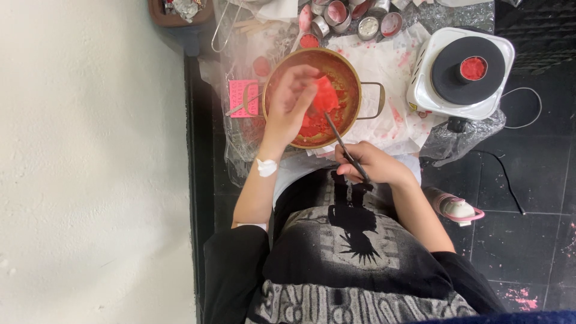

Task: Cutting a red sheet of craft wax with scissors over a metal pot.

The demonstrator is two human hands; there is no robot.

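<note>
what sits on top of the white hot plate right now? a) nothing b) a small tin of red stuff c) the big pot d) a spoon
b: a small round tin filled with red stuff sits in the middle of the white hot plate, while the big pot stands apart on the stained paper beside it.

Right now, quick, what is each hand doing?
Left hand: closed, holding a red chunk over the pot.
Right hand: closed, holding a thin dark tool.

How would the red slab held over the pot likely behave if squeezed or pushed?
The red slab looks thin and waxy, so probably light and brittle. The left hand pinches it over the pot; red smears inside suggest it may feel slippery.
</note>
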